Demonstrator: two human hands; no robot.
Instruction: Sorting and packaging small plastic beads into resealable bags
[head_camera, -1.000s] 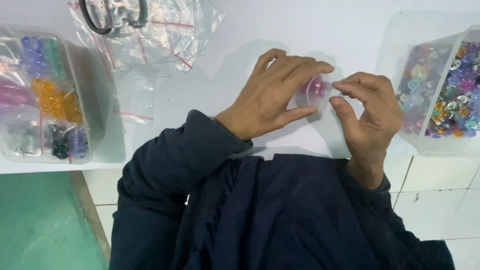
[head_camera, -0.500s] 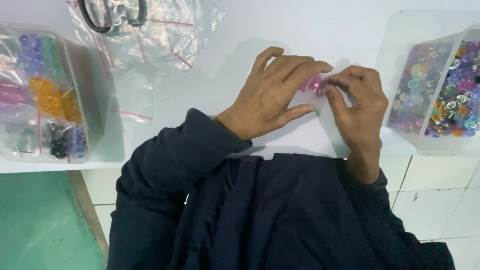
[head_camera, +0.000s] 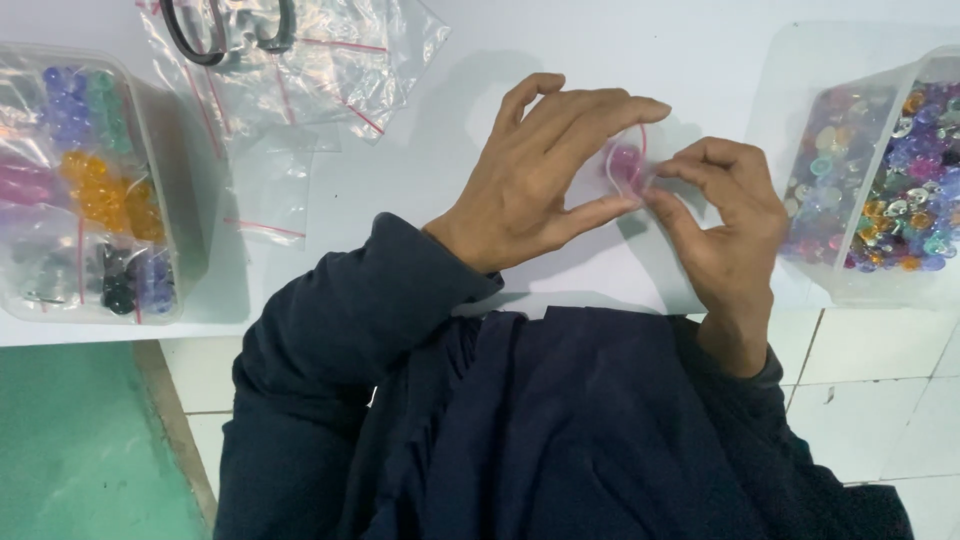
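Left hand (head_camera: 545, 170) and right hand (head_camera: 725, 215) pinch a small clear bag (head_camera: 630, 165) holding a pink bead (head_camera: 625, 162) between their fingertips, above the tabletop (head_camera: 480, 120).

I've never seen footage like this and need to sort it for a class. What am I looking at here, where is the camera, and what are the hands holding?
There is no machine here: a person in a dark sleeved top works with bare hands. The camera sits on the person's head and looks down, so you see the arms from above. The left hand and the right hand meet over a white table and together pinch a small clear bag with something pink inside; what exactly it is cannot be told. On the table's left side stands a clear box with bags of coloured beads. On the right is a tub of mixed coloured beads. At the top lie empty clear bags and dark scissors.
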